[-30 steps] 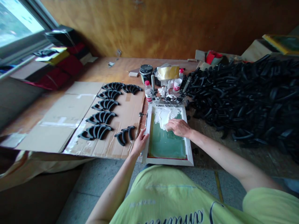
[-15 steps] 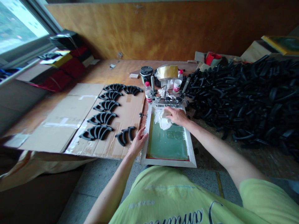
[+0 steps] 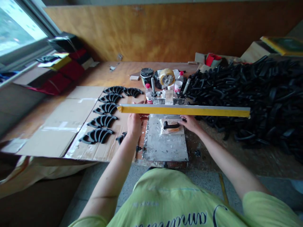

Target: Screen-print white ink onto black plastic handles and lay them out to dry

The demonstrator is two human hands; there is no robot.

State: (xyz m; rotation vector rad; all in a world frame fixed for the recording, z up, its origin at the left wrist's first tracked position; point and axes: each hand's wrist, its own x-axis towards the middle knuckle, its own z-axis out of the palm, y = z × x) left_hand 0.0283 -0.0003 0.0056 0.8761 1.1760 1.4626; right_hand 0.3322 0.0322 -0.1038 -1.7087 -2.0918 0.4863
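Our left hand (image 3: 134,123) is gripping the frame (image 3: 184,110); our right hand (image 3: 190,123), grip unclear, is reaching below it, near a black part (image 3: 170,125).

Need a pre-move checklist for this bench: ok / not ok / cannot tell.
1. Frame up off the metal plate: ok, edge-on to the camera above it.
2. Black curved part on the light pad: ok.
3. Right hand well away from that part: not ok, fingertips right by its right end.
4. Left hand gripping the frame: cannot tell, fingers partly hidden.
5. Frame's mesh coating even: cannot tell, mesh face out of view.
6. Left red-capped bottle upright: ok.
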